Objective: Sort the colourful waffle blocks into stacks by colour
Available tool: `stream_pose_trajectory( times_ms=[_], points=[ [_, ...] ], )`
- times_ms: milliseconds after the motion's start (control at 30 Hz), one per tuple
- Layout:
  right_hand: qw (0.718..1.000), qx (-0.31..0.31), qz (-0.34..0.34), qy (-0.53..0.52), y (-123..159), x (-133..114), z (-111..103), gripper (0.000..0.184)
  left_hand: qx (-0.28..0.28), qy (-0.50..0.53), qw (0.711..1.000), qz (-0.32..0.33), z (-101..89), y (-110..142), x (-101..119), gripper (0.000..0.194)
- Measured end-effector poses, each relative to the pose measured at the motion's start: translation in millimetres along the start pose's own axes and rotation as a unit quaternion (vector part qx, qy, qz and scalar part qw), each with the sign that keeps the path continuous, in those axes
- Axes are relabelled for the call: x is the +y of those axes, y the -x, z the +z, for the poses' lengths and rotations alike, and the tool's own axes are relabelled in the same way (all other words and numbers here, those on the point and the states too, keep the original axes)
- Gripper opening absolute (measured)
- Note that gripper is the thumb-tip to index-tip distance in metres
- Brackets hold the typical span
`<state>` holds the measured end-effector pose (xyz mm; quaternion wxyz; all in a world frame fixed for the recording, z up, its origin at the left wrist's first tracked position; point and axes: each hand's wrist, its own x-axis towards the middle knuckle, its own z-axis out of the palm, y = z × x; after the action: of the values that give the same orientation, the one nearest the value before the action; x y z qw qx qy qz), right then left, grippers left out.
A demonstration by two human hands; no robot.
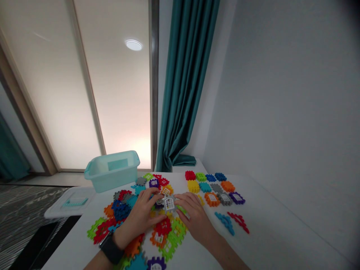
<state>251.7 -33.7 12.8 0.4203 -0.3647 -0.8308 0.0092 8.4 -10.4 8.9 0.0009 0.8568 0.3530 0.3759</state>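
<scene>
Above a heap of coloured plastic interlocking tiles, a grey tile with a white window point(169, 203) is held between my two hands. My left hand point(143, 212), with a dark watch on its wrist, pinches the tile's left side. The fingers of my right hand point(194, 215) are closed on its right edge. Just beneath lie a red tile point(163, 226), an orange tile with a white insert point(158, 238) and green tiles point(174, 236). Dark blue tiles point(121, 210) are piled left of my left hand. My fingers partly cover the pieces under them.
A light teal bin point(112, 172) stands at the back left, near a translucent lid point(71, 202). Sorted stacks, among them a yellow stack point(193, 186), sit in rows at the right. A blue strip point(225, 223) and a red strip point(238, 222) lie nearer. A curtain point(185, 93) hangs behind.
</scene>
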Motion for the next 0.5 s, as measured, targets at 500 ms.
stream_pose_trajectory(
  times_ms=[500],
  points=[
    [0.998,-0.018,0.038,0.047,36.7,22.3,-30.5,0.024,-0.072,-0.028,0.995,0.069,15.1,-40.1,31.7,0.038]
  ],
)
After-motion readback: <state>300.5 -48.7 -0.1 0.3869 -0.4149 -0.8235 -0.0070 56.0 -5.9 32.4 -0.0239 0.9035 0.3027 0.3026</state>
